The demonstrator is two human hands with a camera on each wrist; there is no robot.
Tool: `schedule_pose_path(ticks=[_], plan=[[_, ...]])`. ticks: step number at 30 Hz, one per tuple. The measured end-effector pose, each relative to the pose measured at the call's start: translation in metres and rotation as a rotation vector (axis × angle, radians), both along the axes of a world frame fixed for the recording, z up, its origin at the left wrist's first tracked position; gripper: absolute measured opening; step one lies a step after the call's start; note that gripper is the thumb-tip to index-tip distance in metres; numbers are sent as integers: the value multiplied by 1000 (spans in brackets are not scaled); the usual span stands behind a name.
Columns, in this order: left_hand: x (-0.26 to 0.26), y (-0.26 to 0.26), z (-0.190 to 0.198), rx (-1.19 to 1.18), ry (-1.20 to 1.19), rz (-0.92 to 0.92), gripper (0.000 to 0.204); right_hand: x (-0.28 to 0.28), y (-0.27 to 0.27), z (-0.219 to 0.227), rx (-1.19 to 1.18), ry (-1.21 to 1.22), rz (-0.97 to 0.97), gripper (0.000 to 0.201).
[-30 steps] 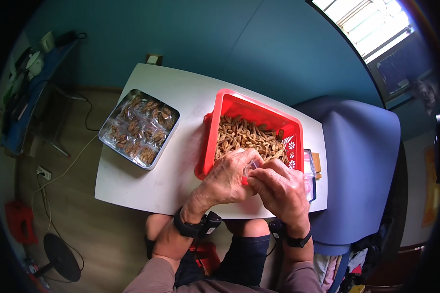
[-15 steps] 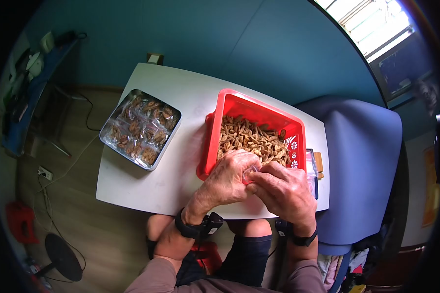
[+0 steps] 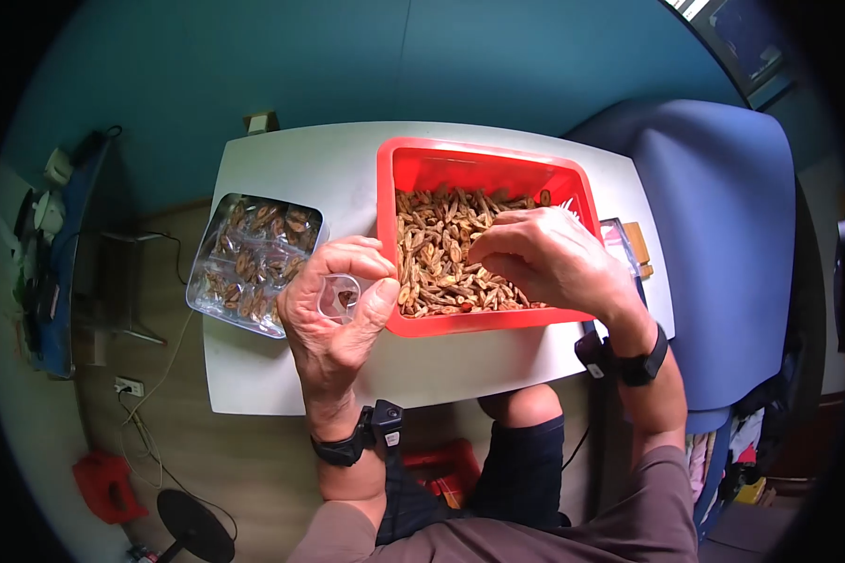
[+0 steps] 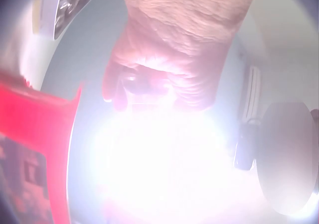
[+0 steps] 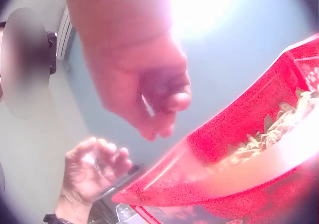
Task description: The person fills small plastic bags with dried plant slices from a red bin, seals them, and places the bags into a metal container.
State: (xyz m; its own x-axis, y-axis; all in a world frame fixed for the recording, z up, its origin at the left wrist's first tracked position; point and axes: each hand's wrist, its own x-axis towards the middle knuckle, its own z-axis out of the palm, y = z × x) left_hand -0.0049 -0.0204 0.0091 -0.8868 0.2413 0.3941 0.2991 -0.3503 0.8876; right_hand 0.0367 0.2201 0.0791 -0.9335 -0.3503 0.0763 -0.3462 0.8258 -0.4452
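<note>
My left hand (image 3: pixel 333 314) grips a small clear plastic bag (image 3: pixel 329 302), mouth open, between curled fingers and thumb; a brown piece shows inside. It stands left of a red plastic basket (image 3: pixel 486 326), which is heaped with dried brown slices (image 3: pixel 441 246). Over the basket's right half, my right hand (image 3: pixel 554 258) hovers with bent fingers pointing down and left. In the right wrist view, the right hand's fingertips (image 5: pixel 167 131) come together above the basket rim, with nothing visible between them. Glare washes out much of the left wrist view, where the left hand (image 4: pixel 164 69) shows only partly.
A metal tin (image 3: pixel 195 305) of filled clear bags lies on the white table (image 3: pixel 253 380) at left. Right of the basket are a flat case (image 3: pixel 620 246) and a small wooden piece (image 3: pixel 637 246). A blue-covered object (image 3: pixel 723 281) stands beside the table's right end.
My hands, together at the bag before, have parted. The left has moved left with the bag; the right has gone up and over the slices. The head view has shifted.
</note>
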Motion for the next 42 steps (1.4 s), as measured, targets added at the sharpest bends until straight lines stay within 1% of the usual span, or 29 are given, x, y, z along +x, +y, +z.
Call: schedule_pose_path(ticks=[1, 3, 4, 6, 7, 8, 10, 12, 15, 19, 22, 24, 25, 28, 30, 31, 32, 33, 35, 37, 38, 39, 40, 42], plan=[[-1, 0, -1, -11, -1, 17, 12, -6, 0, -3, -8, -2, 0, 11], [-2, 1, -3, -26, -7, 37, 12, -17, 0, -8, 157, -70, 31, 12], [-3, 1, -5, -41, 15, 39, 13, -23, 1, -13, 152, -74, 32, 12], [-3, 1, -7, -58, 32, 39, 13, -32, 4, -27, 258, -79, 45, 14], [-3, 1, -7, -58, 29, 40, 13, -35, 5, -32, 265, -79, 48, 18], [-3, 1, -6, -56, 27, 42, 13, -38, 4, -33, 264, -82, 50, 18], [-3, 0, -6, -44, 18, 44, 13, -42, 1, -37, 377, -140, 21, 22], [-4, -1, -5, -32, 11, 47, 14, -46, 0, -42, 396, -168, 48, 25], [-4, -4, -5, -59, 14, 60, 14, -48, -6, -44, 529, -251, 65, 27], [-6, -7, -8, -52, 9, 82, 15, -46, -3, -52, 490, -226, 74, 24], [-7, -8, -10, -43, 3, 87, 15, -47, -4, -52, 512, -188, 100, 21], [-7, -7, -10, -42, 4, 93, 16, -50, -8, -49, 589, -253, 95, 18], [-7, -7, -10, -48, 13, 89, 16, -51, -8, -50, 589, -253, 98, 18], [-7, -5, -9, -43, 28, 73, 17, -49, -3, -54, 554, -256, 84, 12], [-6, -4, -8, -31, 36, 57, 17, -46, 1, -58, 452, -162, 89, 13], [-6, -3, -8, -55, 41, 61, 18, -45, 4, -61, 453, -161, 87, 13], [-6, -2, -9, -79, 46, 64, 19, -44, 7, -64, 443, -142, 94, 7], [-6, -2, -11, -77, 48, 64, 19, -44, 9, -64, 434, -122, 102, 6], [-8, 0, -14, -124, 134, 74, 20, -40, 11, -58, 392, -104, 107, 6], [-4, 2, -11, -119, 101, 57, 20, -37, 12, -50, 351, -85, 113, 7], [-2, 4, -9, -115, 67, 39, 21, -37, 14, -46, 218, -144, 54, 6], [-4, 8, -14, -132, 139, 58, 21, -36, 15, -42, 84, -203, -4, 10], [-3, 10, -13, -129, 143, 58, 21, -32, 15, -37, 87, -199, -4, 10], [0, 17, -11, -164, 152, 50, 22, -17, 11, -25, -132, -155, -202, 15]])
